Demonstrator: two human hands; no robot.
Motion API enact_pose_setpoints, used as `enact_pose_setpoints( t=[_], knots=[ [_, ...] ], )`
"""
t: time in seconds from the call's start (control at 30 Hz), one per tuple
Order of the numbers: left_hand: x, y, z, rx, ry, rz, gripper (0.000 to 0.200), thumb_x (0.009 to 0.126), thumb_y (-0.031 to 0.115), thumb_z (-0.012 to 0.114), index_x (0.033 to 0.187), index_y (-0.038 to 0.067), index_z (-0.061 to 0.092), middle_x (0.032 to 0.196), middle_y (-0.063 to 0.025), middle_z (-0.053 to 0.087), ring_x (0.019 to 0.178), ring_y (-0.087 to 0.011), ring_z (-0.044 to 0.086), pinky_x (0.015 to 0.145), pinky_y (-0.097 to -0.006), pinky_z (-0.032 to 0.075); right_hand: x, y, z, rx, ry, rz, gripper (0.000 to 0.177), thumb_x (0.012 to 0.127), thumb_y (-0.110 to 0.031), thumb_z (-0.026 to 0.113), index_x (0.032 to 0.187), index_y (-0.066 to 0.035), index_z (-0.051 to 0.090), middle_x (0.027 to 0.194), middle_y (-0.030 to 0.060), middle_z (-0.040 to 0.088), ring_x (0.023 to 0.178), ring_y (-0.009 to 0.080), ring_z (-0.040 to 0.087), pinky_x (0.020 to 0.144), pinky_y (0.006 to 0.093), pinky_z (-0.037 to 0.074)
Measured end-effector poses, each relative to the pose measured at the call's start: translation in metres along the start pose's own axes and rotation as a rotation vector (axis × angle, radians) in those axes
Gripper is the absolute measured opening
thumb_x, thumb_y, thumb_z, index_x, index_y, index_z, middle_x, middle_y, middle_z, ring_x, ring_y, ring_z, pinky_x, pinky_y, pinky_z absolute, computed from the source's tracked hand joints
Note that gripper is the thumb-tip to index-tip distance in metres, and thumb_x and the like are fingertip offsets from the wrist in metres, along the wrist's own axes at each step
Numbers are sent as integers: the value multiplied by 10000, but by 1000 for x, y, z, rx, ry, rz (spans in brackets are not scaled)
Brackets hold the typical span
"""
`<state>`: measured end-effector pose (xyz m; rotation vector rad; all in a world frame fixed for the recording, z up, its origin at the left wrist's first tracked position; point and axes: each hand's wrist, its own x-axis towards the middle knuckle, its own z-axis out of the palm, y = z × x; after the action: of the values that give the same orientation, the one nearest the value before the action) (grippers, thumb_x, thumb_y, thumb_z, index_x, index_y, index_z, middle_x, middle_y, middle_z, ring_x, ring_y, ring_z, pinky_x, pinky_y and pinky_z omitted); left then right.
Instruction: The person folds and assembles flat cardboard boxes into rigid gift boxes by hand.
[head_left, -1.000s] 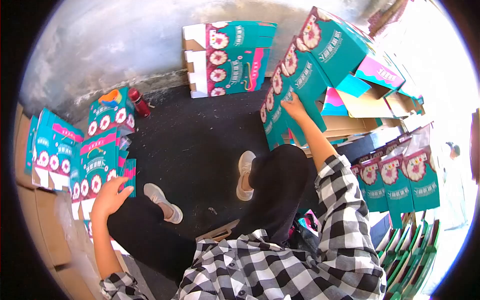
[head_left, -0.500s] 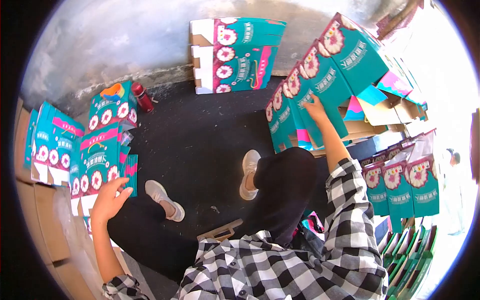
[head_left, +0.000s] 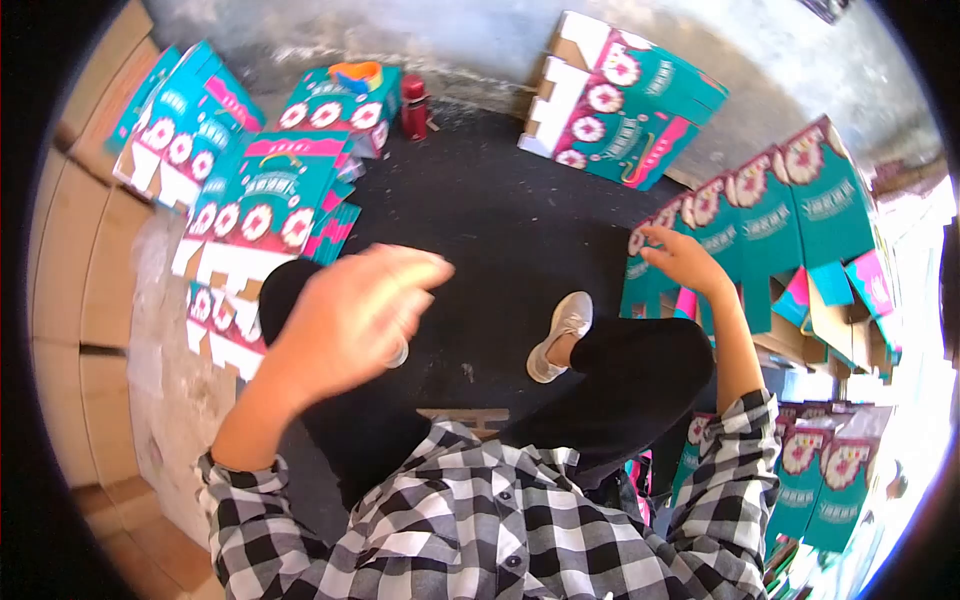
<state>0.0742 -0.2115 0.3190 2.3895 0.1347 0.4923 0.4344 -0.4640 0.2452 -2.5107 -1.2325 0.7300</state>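
Note:
My right hand (head_left: 680, 258) rests on the top edges of a row of upright folded teal cartons (head_left: 760, 215) with pink flower prints, at the right. My left hand (head_left: 350, 315) is raised in the air in front of me, blurred, fingers loosely spread, holding nothing. Below and behind it lies a pile of flat teal cartons (head_left: 265, 195) on the left. I sit on a dark floor with my legs out, a beige shoe (head_left: 560, 335) showing.
Two stacked cartons (head_left: 620, 105) lean against the grey wall at the back. A red bottle (head_left: 414, 105) stands by the wall. Brown cardboard sheets (head_left: 75, 280) lie at the left. More teal cartons (head_left: 830, 470) stand at the lower right.
My left hand has lifted off the left pile and swung up toward the middle. The view has turned left and tilted. My right hand stays on the upright cartons.

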Motion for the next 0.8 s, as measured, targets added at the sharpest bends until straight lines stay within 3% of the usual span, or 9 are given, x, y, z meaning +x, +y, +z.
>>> enact_pose_setpoints(
  t=[0.07, 0.17, 0.2, 0.33, 0.47, 0.57, 0.63, 0.7, 0.8],
  knots=[
    [-4, 47, -8, 30, 89, 454, 177, 823, 78, 600, 993, 64, 648, 1037, -78, 650, 921, -241, 645, 797, -346, 503, 7, -28, 20, -200, 44, -193, 455, 862, -261, 590, 1250, -38, 508, 1143, 174, 588, 1027, 317, 585, 858, 401, 476],
    [-27, 100, -32, 4, 145, 741, 209, 784, 97, 645, 993, 105, 658, 1087, -62, 648, 910, -223, 657, 783, -322, 515, 16, -63, 50, -304, 8, -384, 407, 860, -263, 581, 1212, -64, 533, 1105, 168, 589, 1023, 342, 573, 858, 426, 474],
    [-27, 99, -37, 1, 172, 822, 268, 823, 186, 624, 1088, 156, 642, 1036, -55, 657, 877, -212, 650, 705, -289, 533, 20, -65, 60, -296, -34, -404, 403, 860, -265, 581, 1208, -67, 536, 1096, 168, 591, 1023, 343, 573, 859, 426, 474],
    [-18, 127, 1, -47, 680, 529, 186, 878, 284, 579, 951, 132, 658, 939, -25, 664, 746, -164, 624, 601, -250, 544, 30, -68, 79, -414, -198, -282, 414, 852, -288, 588, 1208, -81, 541, 1090, 171, 595, 1026, 344, 575, 858, 434, 472],
    [-4, 90, -8, -181, 418, 378, 326, 850, 158, 616, 1152, 63, 539, 1048, -81, 635, 822, -169, 632, 707, -269, 515, 27, -63, 72, -419, -95, -194, 407, 847, -279, 592, 1190, -65, 545, 1104, 179, 598, 1033, 351, 574, 867, 438, 462],
    [13, -9, -18, -374, 417, -97, 514, 830, 63, 644, 1303, 12, 450, 1130, -122, 614, 879, -172, 638, 787, -284, 494, 37, -42, 72, -385, -110, -220, 380, 858, -245, 589, 1184, -55, 542, 1102, 182, 599, 1043, 353, 564, 865, 430, 461],
    [-5, -111, -10, -598, 530, -378, 387, 909, 164, 571, 1260, 22, 489, 1073, -115, 626, 880, -156, 634, 781, -276, 497, 34, -43, 71, -402, -127, -193, 379, 861, -254, 590, 1182, -59, 543, 1105, 175, 601, 1038, 342, 570, 864, 425, 463],
    [-54, -212, 18, -473, 703, -575, 294, 896, 157, 574, 1131, -17, 546, 952, -106, 636, 749, -152, 631, 698, -256, 514, 31, -42, 73, -390, -147, -169, 379, 863, -256, 589, 1184, -61, 542, 1108, 171, 602, 1040, 339, 571, 867, 424, 463],
    [-147, -300, 61, -270, 372, -1002, 254, 884, 187, 581, 1052, -4, 572, 879, -78, 638, 720, -146, 624, 636, -264, 507, 31, -47, 72, -397, -179, -135, 380, 866, -258, 586, 1189, -63, 539, 1120, 164, 602, 1045, 337, 570, 871, 422, 463]
  ],
)
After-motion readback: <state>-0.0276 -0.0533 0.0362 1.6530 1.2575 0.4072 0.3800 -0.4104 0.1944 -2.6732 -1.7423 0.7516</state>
